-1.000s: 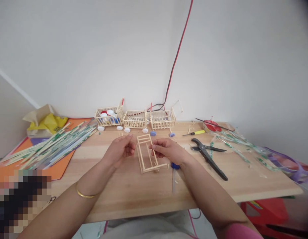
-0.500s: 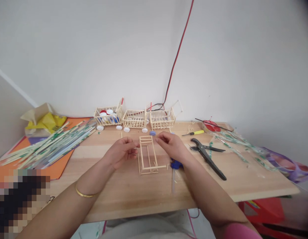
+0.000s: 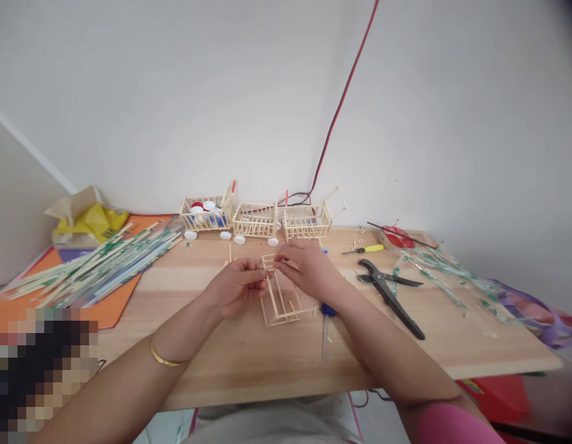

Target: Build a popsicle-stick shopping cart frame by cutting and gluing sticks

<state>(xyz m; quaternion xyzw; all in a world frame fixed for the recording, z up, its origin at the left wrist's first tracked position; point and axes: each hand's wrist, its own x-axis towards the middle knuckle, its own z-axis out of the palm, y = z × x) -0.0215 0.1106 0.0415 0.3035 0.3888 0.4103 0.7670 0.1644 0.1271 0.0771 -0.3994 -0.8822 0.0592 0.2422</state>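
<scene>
A small open frame of thin wooden sticks [image 3: 280, 319] stands on the table in front of me, with one stick jutting to the right. My left hand [image 3: 237, 287] is at its upper left corner, thumb and fingers pinched together. From the right, my right hand [image 3: 307, 265] reaches over the far end, its fingers bent and closed near the left fingertips. Whatever sits between the fingertips is too small or hidden to name. Beside my right wrist lies a blue glue gun [image 3: 328, 310], mostly covered by the arm.
Behind stand wooden stick carts [image 3: 206, 213], one holding bottle caps. Wrapped chopsticks [image 3: 114, 265] lie on orange card at left. Black pliers [image 3: 390, 299], a yellow-handled screwdriver [image 3: 371, 248], a red tape roll [image 3: 397, 237] and torn wrappers [image 3: 438, 277] are at right.
Both hands have come together over the far end of the stick frame; the right hand moved left and the left hand slightly right. The view has shifted a little.
</scene>
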